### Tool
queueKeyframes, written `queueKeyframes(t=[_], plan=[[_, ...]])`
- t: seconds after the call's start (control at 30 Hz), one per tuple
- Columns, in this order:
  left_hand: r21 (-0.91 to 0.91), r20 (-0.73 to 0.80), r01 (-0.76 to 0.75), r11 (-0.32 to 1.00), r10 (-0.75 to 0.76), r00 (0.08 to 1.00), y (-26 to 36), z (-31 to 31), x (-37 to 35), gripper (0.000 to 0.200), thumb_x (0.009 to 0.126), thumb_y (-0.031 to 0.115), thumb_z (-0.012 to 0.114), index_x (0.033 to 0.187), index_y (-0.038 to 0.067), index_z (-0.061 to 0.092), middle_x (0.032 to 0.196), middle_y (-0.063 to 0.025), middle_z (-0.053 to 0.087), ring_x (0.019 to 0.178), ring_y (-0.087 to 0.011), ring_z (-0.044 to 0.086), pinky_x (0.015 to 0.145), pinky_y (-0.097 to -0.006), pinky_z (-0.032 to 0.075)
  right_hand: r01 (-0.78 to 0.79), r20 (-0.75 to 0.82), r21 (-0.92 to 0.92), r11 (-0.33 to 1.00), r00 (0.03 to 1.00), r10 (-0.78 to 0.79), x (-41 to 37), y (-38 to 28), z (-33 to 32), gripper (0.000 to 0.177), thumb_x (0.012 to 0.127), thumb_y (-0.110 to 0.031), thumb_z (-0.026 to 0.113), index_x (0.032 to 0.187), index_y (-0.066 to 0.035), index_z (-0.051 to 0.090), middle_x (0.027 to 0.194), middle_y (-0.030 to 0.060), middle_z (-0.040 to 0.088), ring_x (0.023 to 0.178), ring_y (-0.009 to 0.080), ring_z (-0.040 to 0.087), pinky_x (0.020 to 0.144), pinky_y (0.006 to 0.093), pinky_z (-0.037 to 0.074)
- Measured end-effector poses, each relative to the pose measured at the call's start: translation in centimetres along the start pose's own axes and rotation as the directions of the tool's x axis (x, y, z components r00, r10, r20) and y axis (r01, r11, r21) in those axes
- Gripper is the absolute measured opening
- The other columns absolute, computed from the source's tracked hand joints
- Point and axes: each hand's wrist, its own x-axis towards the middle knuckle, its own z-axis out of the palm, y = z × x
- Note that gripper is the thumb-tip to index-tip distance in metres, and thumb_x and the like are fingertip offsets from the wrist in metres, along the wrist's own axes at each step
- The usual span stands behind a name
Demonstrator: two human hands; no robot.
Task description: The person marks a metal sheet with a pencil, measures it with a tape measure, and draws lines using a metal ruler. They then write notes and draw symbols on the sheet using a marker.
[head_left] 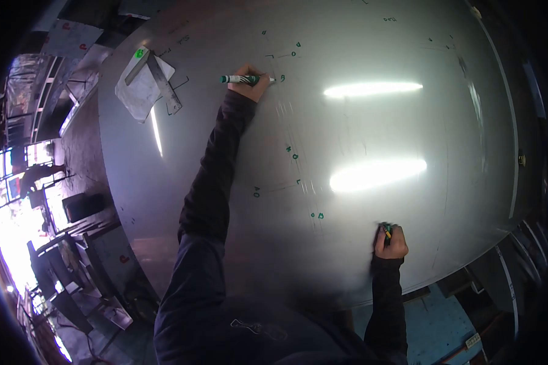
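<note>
A large shiny metal sheet [359, 134] fills the middle of the view, with green handwritten marks and thin scribed lines on it. My left hand [249, 84] is closed on a green and white marker [237, 79], whose tip points right, close to a green letter near the upper middle. Lower right, my right hand [392, 242] is closed round a small dark object with yellow and green parts [388, 232], too covered to name, near the sheet's front part.
On the sheet's upper left lie a metal square [158, 82] and a whitish piece [134, 91] under it. Metal parts and frames [85, 274] stand at the lower left. A blue surface [438, 322] shows below right. A person [39, 173] is far left.
</note>
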Motion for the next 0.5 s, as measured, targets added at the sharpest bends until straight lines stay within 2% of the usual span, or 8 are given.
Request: queueKeyframes(t=[0.07,0.13,0.23,0.33,0.5], plan=[[0.0,-0.009,-0.007,1.0,0.007,1.0,0.6,0.2,-0.1,0.022,0.08,0.013,0.075,0.079,0.004,0.055,0.069,-0.0018,0.06,0.065,-0.0076,0.055,0.059,-0.0243,0.045,0.002,0.01,0.0,1.0,1.0,-0.002,0.2,-0.2,0.1,0.026,0.084,-0.025,0.063,0.085,0.0,0.058,0.075,0.0152,0.058,0.061,0.036,0.059,0.051,0.0413,0.048],[0.08,-0.002,0.032,0.996,-0.032,0.999,0.9,0.3,-0.2,0.023,0.08,0.015,0.075,0.079,0.004,0.055,0.068,-0.0021,0.06,0.063,-0.0077,0.054,0.057,-0.0246,0.045,0.024,-0.047,0.017,1.0,0.999,-0.024,0.4,-0.5,0.1,0.025,0.089,-0.024,0.064,0.079,-0.004,0.054,0.068,0.0142,0.055,0.056,0.0369,0.056,0.047,0.0415,0.044],[0.065,-0.018,0.023,0.998,-0.022,1.0,1.1,0.5,-0.2,0.024,0.08,0.016,0.075,0.079,0.004,0.055,0.067,-0.0024,0.06,0.062,-0.008,0.054,0.055,-0.0255,0.044,0.017,-0.035,0.026,1.0,0.999,-0.016,0.6,-0.7,0.0,0.026,0.089,-0.024,0.063,0.078,-0.003,0.053,0.067,0.0145,0.053,0.056,0.0369,0.056,0.047,0.0414,0.044],[0.059,-0.025,0.103,0.993,-0.101,0.995,1.7,0.5,-0.3,0.021,0.076,0.016,0.077,0.078,0.003,0.06,0.068,-0.005,0.062,0.063,-0.0124,0.058,0.06,-0.0287,0.048,-0.002,0.006,-0.01,1.0,1.0,0.002,0.2,-0.3,0.0,0.024,0.085,-0.024,0.061,0.082,-0.001,0.057,0.073,0.0139,0.057,0.059,0.0348,0.058,0.049,0.0402,0.047],[0.108,-0.021,0.046,0.993,-0.044,0.999,1.6,0.4,-0.4,0.022,0.077,0.016,0.076,0.077,0.003,0.057,0.067,-0.0044,0.061,0.061,-0.0108,0.056,0.057,-0.0274,0.047,-0.004,0.009,-0.004,1.0,1.0,0.004,0.1,0.0,0.0,0.024,0.085,-0.024,0.062,0.082,-0.001,0.057,0.074,0.0143,0.057,0.06,0.0351,0.059,0.05,0.0406,0.047]])
